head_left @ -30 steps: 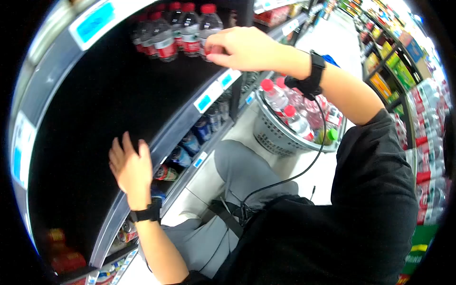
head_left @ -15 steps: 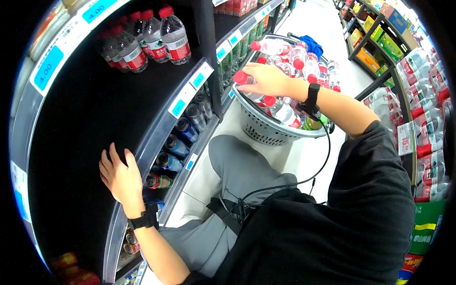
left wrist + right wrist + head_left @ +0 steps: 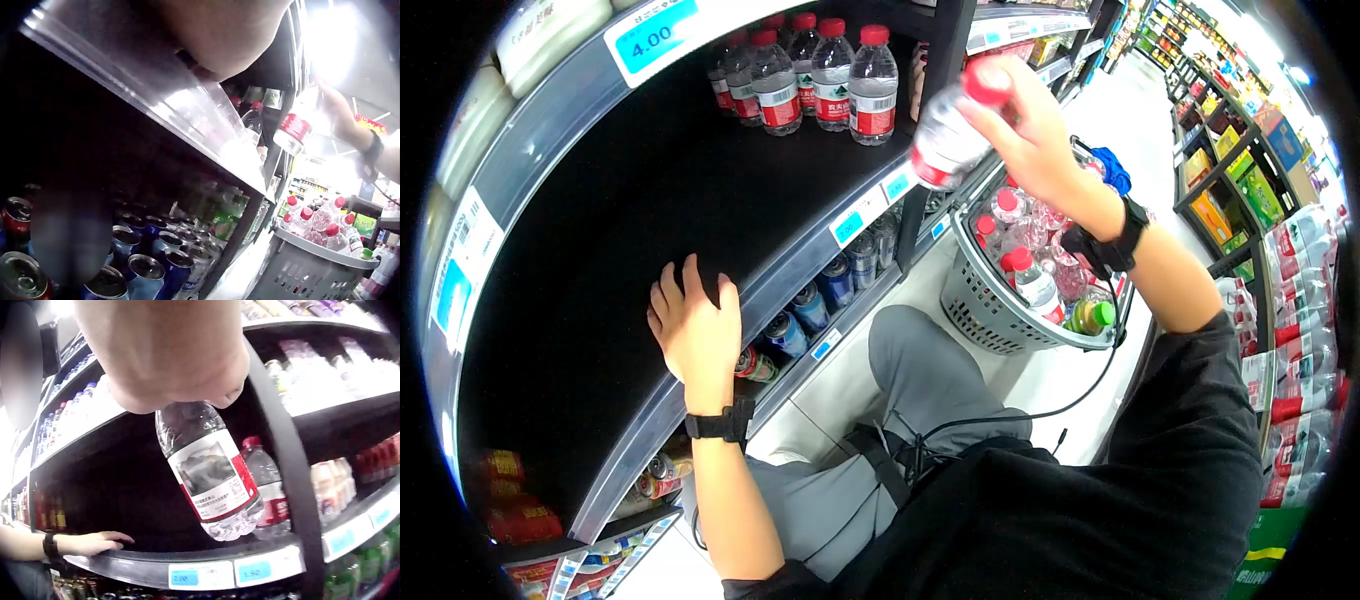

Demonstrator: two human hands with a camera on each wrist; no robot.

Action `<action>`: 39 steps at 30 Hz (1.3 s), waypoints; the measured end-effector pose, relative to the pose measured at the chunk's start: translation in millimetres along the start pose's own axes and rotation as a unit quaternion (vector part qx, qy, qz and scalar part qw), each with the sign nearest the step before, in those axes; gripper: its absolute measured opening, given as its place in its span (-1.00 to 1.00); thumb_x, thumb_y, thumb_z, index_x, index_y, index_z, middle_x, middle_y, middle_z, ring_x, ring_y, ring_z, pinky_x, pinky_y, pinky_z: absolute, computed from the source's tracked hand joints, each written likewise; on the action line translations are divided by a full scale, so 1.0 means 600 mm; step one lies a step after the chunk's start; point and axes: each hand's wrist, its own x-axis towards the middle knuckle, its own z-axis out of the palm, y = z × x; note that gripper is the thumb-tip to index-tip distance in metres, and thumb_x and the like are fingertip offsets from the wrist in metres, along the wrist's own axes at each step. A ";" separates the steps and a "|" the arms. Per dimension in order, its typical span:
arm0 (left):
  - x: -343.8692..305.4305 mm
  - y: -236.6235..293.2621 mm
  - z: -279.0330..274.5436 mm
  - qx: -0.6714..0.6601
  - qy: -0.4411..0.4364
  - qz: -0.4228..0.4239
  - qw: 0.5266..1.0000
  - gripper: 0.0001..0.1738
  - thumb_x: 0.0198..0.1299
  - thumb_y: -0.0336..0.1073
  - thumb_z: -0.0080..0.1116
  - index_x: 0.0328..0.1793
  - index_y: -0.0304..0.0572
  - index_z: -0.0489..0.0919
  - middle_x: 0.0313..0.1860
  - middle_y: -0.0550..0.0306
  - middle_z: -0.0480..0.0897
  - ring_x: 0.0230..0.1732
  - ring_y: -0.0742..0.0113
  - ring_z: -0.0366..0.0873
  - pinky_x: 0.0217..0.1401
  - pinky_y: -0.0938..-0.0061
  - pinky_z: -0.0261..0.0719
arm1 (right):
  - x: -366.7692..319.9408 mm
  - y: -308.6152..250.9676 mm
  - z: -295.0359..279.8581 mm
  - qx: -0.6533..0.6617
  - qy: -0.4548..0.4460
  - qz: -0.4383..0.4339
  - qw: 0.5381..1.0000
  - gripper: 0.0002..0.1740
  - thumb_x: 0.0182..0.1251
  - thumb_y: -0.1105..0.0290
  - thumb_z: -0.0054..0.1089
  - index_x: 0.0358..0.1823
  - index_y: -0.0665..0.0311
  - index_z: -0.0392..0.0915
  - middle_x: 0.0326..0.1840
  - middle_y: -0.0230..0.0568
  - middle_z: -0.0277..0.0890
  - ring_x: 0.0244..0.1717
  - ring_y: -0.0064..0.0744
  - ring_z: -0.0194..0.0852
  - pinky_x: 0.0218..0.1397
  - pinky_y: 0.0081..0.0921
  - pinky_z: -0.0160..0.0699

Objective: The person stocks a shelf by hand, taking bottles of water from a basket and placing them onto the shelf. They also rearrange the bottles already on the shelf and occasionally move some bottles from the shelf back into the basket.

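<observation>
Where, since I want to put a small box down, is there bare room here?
On the dark shelf, between the left hand, the standing bottles and the red packs; its depth is too dark to judge. Also the floor between the lower shelf edge and the knee. Crowded: the basket, heaped with bottles, and the rows of cans.

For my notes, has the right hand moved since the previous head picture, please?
Yes, the right hand has moved up out of the basket, higher alongside the dark shelf upright.
</observation>
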 end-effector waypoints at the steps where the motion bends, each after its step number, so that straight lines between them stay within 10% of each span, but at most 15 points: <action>1: 0.000 0.002 -0.001 -0.008 0.003 -0.001 1.000 -0.48 0.36 -0.02 0.04 0.37 -0.04 0.49 0.40 -0.03 0.45 0.46 0.00 0.32 0.47 0.06 0.29 | 0.021 0.000 0.020 0.021 0.003 -0.011 1.000 -0.64 0.32 0.18 0.36 -0.07 0.32 0.55 -0.15 -0.09 0.51 -0.11 -0.12 0.56 0.01 -0.34 0.52; 8: -0.004 0.005 -0.008 -0.026 0.020 -0.003 0.999 -0.51 0.34 -0.02 0.05 0.30 -0.06 0.56 0.37 -0.03 0.48 0.43 -0.02 0.35 0.46 0.05 0.30 | 0.088 -0.009 0.191 0.049 -0.043 0.081 0.995 -0.63 0.31 0.16 0.31 -0.06 0.31 0.58 0.02 0.09 0.55 0.07 0.13 0.54 0.09 -0.13 0.51; 13: -0.003 0.004 0.003 -0.052 0.076 0.000 0.996 -0.56 0.22 -0.08 0.16 0.15 -0.12 0.66 0.29 -0.10 0.55 0.36 -0.07 0.42 0.41 0.04 0.35 | 0.126 0.084 0.295 -0.002 -0.020 0.081 0.997 -0.59 0.34 0.18 0.35 -0.05 0.42 0.57 -0.18 0.03 0.62 -0.07 -0.09 0.68 -0.05 -0.27 0.58; 19: -0.001 0.005 0.004 -0.025 0.074 -0.001 0.997 -0.60 0.25 -0.09 0.13 0.14 -0.07 0.64 0.28 0.03 0.55 0.36 0.03 0.42 0.37 0.12 0.39 | 0.154 0.089 0.283 -0.136 -0.010 -0.069 0.988 -0.64 0.36 0.27 0.17 0.10 0.28 0.48 -0.08 0.02 0.54 -0.07 0.08 0.58 -0.01 -0.14 0.60; 22: 0.000 0.006 0.002 -0.027 0.089 0.005 0.996 -0.62 0.25 -0.10 0.13 0.11 -0.07 0.65 0.26 0.04 0.57 0.34 0.03 0.43 0.36 0.14 0.41 | 0.161 0.062 0.258 -0.233 -0.125 -0.105 0.959 -0.53 0.24 0.03 0.32 0.16 -0.06 0.62 0.29 0.04 0.42 0.05 0.03 0.65 -0.01 -0.08 0.73; 39: -0.001 0.008 0.001 -0.014 0.090 0.008 0.996 -0.63 0.25 -0.09 0.13 0.11 -0.03 0.66 0.25 0.08 0.58 0.33 0.09 0.45 0.33 0.16 0.43 | 0.145 0.069 0.262 -0.268 -0.123 -0.149 0.944 -0.47 0.12 0.23 0.44 0.18 -0.04 0.59 0.26 0.00 0.38 0.07 0.06 0.62 -0.03 -0.12 0.75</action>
